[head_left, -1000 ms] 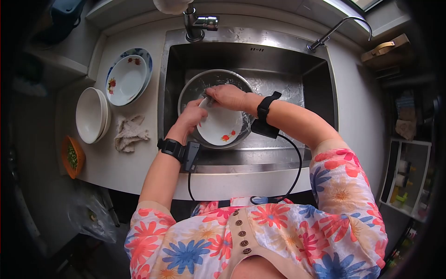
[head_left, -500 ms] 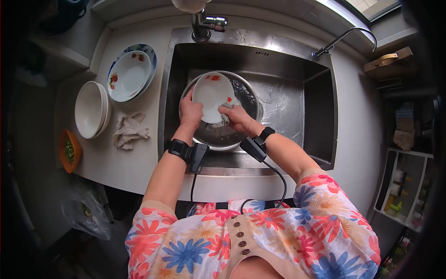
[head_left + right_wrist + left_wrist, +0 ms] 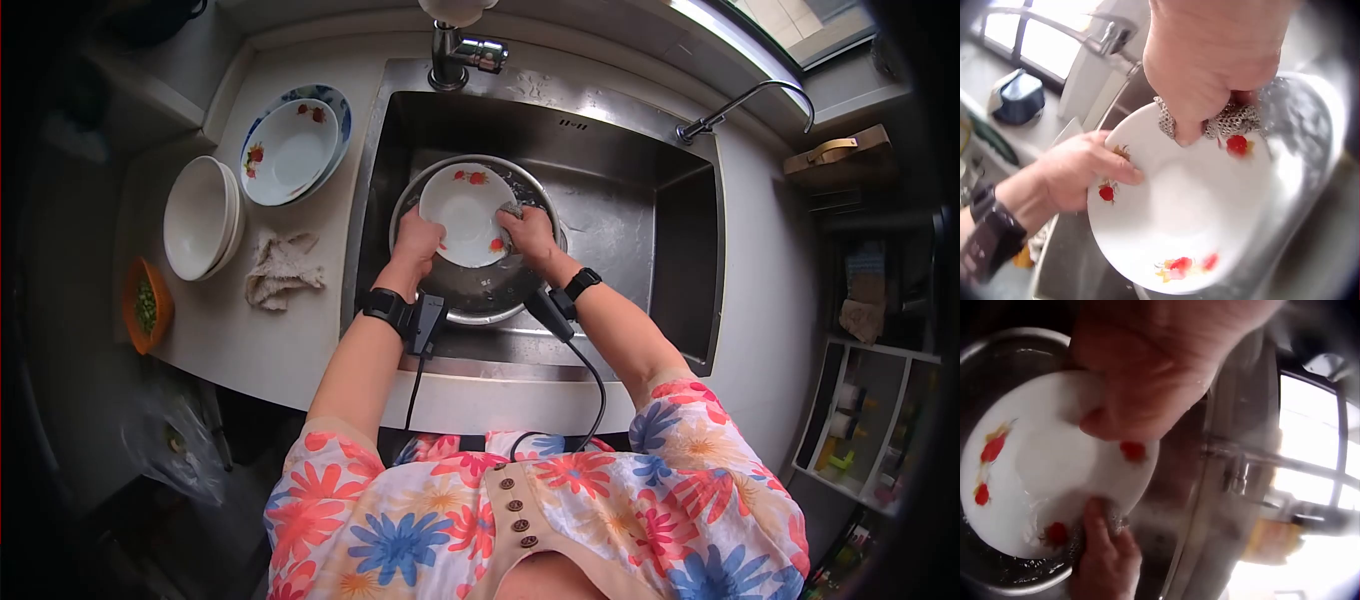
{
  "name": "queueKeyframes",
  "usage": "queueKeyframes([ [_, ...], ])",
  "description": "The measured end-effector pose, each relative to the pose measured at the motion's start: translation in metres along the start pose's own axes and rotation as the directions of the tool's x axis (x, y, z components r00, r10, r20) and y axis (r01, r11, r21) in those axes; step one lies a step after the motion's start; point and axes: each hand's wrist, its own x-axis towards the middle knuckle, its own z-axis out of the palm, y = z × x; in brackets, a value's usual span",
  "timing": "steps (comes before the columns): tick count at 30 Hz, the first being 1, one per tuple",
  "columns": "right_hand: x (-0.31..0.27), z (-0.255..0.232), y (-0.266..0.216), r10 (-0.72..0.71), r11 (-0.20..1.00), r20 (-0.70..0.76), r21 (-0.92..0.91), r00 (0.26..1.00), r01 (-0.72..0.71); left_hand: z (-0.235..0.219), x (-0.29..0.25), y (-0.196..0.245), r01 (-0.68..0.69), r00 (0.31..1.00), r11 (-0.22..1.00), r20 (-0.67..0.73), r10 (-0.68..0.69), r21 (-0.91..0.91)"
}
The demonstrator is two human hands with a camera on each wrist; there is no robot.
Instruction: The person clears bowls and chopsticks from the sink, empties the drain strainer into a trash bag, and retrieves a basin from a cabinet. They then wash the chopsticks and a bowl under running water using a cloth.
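A white plate with red flowers [image 3: 467, 212] is held face up over a round metal basin [image 3: 480, 318] with water in it. My left hand [image 3: 415, 240] grips the plate's left rim, thumb on its upper face and fingers out of sight underneath. At the right rim, my right hand [image 3: 530, 232] pinches a steel scouring pad [image 3: 1235, 122] against the plate. In the right wrist view the grey mesh wraps over the edge beside a red flower, with the thumb pressing on top.
The basin stands in a steel sink [image 3: 610, 250] beneath a faucet [image 3: 450, 65]. On the left counter are stacked plates [image 3: 290, 150], white bowls [image 3: 197, 215], a rag [image 3: 283, 270] and an orange basket [image 3: 148, 305] with chopped greens. A thin second tap [image 3: 745, 98] rises at the right.
The plate has turned and risen in the basin to lie more level. My right hand has moved with the scouring pad from the far left rim to the right rim; my left hand keeps its grip.
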Motion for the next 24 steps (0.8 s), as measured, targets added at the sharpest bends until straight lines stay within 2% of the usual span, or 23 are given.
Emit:
queueKeyframes([
  [1,-0.005,0.009,0.008,0.115,0.983,-0.006,0.142,0.993,-0.113,0.009,0.003,-0.017,-0.151,0.98,0.986,-0.12,0.159,0.07],
  [3,-0.014,0.026,0.024,0.245,0.883,-0.031,0.42,0.969,-0.21,0.028,-0.013,-0.02,-0.207,0.936,0.968,-0.257,0.239,0.145],
  [4,-0.014,0.024,0.022,0.245,0.885,-0.027,0.415,0.969,-0.212,0.026,-0.015,-0.022,-0.205,0.936,0.969,-0.262,0.236,0.141],
  [6,-0.011,0.011,0.017,0.131,0.96,0.08,0.238,0.988,-0.146,0.021,-0.018,-0.023,-0.276,0.925,0.887,-0.148,0.349,0.37],
  [7,-0.004,-0.002,0.007,0.092,0.996,0.092,-0.002,0.992,-0.092,0.017,-0.019,-0.014,-0.278,0.924,0.887,-0.151,0.352,0.37],
  [8,0.0,-0.011,-0.022,-0.025,0.953,0.156,-0.295,0.987,0.071,0.011,-0.022,0.0,-0.279,0.946,0.796,0.01,0.325,0.537],
  [9,-0.003,-0.018,-0.053,-0.112,0.805,0.251,-0.545,0.962,0.236,0.005,-0.024,0.009,-0.294,0.954,0.672,0.161,0.255,0.68],
  [10,-0.004,-0.016,-0.07,-0.108,0.807,0.252,-0.543,0.962,0.233,0.002,-0.022,0.013,-0.348,0.938,0.68,0.234,0.257,0.646],
  [11,-0.003,-0.01,-0.084,-0.237,0.651,0.362,-0.629,0.902,0.424,0.003,-0.021,0.023,-0.35,0.937,0.678,0.236,0.258,0.647],
  [12,-0.003,-0.006,-0.095,-0.333,0.449,0.483,-0.674,0.81,0.586,0.004,-0.021,0.034,-0.373,0.928,0.571,0.306,0.214,0.732],
  [13,-0.004,-0.003,-0.097,-0.333,0.447,0.483,-0.675,0.81,0.587,0.004,-0.02,0.039,-0.397,0.917,0.454,0.365,0.161,0.798],
  [15,-0.009,0.004,-0.1,-0.53,0.334,0.514,-0.604,0.674,0.724,0.002,-0.018,0.037,-0.408,0.913,0.424,0.363,0.185,0.808],
  [16,-0.008,0.003,-0.097,-0.502,0.386,0.482,-0.618,0.718,0.685,0.0,-0.017,0.037,-0.424,0.905,0.498,0.362,0.222,0.756],
  [17,-0.004,0.002,-0.079,-0.501,0.386,0.485,-0.617,0.717,0.686,-0.001,-0.015,0.034,-0.437,0.899,0.569,0.357,0.253,0.696],
  [18,-0.003,0.001,-0.06,-0.401,0.592,0.359,-0.6,0.843,0.538,-0.004,-0.01,0.027,-0.436,0.899,0.571,0.356,0.254,0.695],
  [19,-0.004,0.0,-0.047,-0.262,0.759,0.242,-0.546,0.934,0.354,-0.008,0.001,0.015,-0.39,0.918,0.685,0.314,0.241,0.616],
  [20,-0.022,-0.002,-0.057,0.042,0.941,0.25,-0.336,0.967,0.046,-0.01,0.004,0.009,-0.336,0.937,0.785,0.273,0.219,0.521],
  [21,-0.022,0.002,-0.04,0.045,0.94,0.253,-0.339,0.966,0.045,-0.011,0.007,0.002,-0.332,0.938,0.788,0.27,0.218,0.519],
  [22,-0.018,0.009,-0.011,0.064,0.991,0.225,-0.13,0.972,-0.035,-0.009,0.006,-0.003,-0.269,0.962,0.852,0.162,0.218,0.449],
  [23,-0.021,0.013,-0.003,0.088,0.99,0.197,0.091,0.976,-0.107,-0.008,0.006,-0.009,-0.213,0.977,0.904,0.055,0.207,0.37],
  [24,-0.021,0.007,0.002,0.156,0.983,0.288,0.049,0.945,-0.177,-0.007,0.006,-0.014,-0.215,0.976,0.903,0.06,0.208,0.373],
])
